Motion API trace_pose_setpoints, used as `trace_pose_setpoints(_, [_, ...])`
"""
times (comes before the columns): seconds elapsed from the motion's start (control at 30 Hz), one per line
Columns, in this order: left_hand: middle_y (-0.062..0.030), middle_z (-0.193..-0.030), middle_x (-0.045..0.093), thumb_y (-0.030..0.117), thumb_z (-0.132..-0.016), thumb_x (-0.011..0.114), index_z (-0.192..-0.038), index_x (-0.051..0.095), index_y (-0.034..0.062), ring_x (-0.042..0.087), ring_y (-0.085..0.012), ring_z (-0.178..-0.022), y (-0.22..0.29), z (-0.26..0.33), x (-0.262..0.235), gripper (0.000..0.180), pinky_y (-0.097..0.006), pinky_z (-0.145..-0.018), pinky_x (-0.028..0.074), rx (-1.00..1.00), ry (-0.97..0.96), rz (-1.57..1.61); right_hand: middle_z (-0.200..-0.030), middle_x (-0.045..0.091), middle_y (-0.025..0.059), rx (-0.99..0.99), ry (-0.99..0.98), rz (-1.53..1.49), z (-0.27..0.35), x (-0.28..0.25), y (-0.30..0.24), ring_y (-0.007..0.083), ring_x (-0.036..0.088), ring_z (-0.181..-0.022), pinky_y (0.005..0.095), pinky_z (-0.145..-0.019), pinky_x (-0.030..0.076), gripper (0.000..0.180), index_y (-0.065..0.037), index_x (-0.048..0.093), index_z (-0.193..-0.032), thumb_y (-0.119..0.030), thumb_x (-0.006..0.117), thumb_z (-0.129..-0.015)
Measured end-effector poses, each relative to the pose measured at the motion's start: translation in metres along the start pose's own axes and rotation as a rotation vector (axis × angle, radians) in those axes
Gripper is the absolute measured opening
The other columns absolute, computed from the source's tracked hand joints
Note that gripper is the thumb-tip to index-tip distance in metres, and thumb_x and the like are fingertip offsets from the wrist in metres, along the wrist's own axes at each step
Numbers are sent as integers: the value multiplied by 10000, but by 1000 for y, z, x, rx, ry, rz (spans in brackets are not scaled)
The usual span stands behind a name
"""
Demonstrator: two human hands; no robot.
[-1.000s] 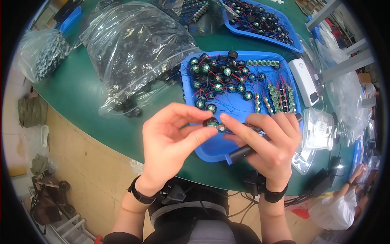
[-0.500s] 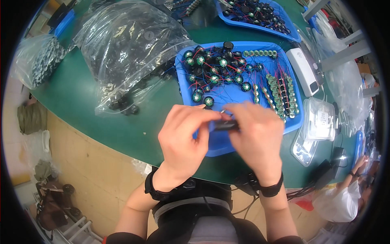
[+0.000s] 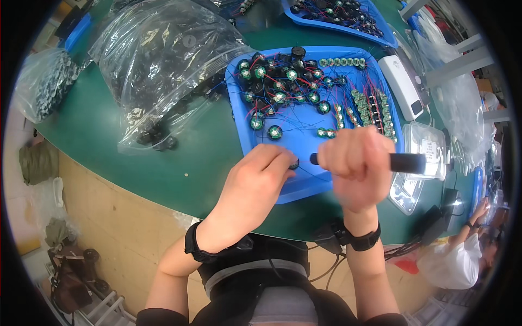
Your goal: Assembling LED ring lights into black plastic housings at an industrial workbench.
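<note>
My left hand (image 3: 254,182) pinches a small round dark part (image 3: 294,163) with a green face, over the near side of a blue tray (image 3: 304,191). My right hand (image 3: 360,165) is wrapped round a black stick-shaped tool (image 3: 408,163). The tool lies sideways in the fist, its narrow end toward the left hand but apart from the round part. Most of the tool's middle is hidden by the fingers. In the tray are several black round parts with green boards (image 3: 274,132) and red and blue wires, plus strips of small green boards (image 3: 387,117).
A clear bag of black parts (image 3: 163,65) lies left of the tray, with another bag (image 3: 46,81) beyond it. A second blue tray (image 3: 348,27) stands at the back. On the right are a white device (image 3: 401,87) and a clear plastic box (image 3: 424,144).
My hands were close together with the dark tool between them. Now they are apart: the right has moved right with the tool, while the left holds the small round part.
</note>
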State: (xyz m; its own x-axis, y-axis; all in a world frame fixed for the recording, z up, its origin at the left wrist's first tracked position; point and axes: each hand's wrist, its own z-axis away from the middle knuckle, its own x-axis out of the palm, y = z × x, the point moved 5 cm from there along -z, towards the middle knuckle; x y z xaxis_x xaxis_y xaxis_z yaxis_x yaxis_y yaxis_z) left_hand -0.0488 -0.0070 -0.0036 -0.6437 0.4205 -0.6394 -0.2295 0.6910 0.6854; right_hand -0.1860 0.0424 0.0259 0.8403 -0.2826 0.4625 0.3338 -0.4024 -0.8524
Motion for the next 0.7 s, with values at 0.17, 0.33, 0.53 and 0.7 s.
trace_pose_setpoints(0.17, [-120,-834,600,-40,-753,671,-1230,494,34,622,-304,-785,-5,1,4,514,-411,-674,519,-116,0,66,-523,415,-20,194,-32,42,1,8,31,61,326,-490,278,-454,245,370,2,520,-598,-127,575,-940])
trace_pose_setpoints(0.33, [-181,-1066,639,-77,-725,688,-1140,536,7,663,-342,-839,-5,3,2,450,-392,-683,530,-162,17,30,-514,438,20,72,-159,419,4,14,39,71,393,-489,265,-446,311,278,-20,584,-647,-104,599,-912])
trace_pose_setpoints(0.53, [-177,-1247,577,38,-740,686,-983,617,22,657,-361,-870,-14,7,3,254,-402,-720,529,-202,-37,153,-503,364,39,-21,-383,552,7,27,44,114,330,-445,271,-429,296,252,-14,580,-664,-160,632,-862])
trace_pose_setpoints(0.7, [-212,-991,597,-33,-742,651,-1207,461,8,626,-404,-828,-14,4,5,505,-448,-685,506,-158,-4,119,-504,374,32,76,-335,526,4,23,44,93,334,-457,260,-434,293,241,8,627,-729,-179,612,-881])
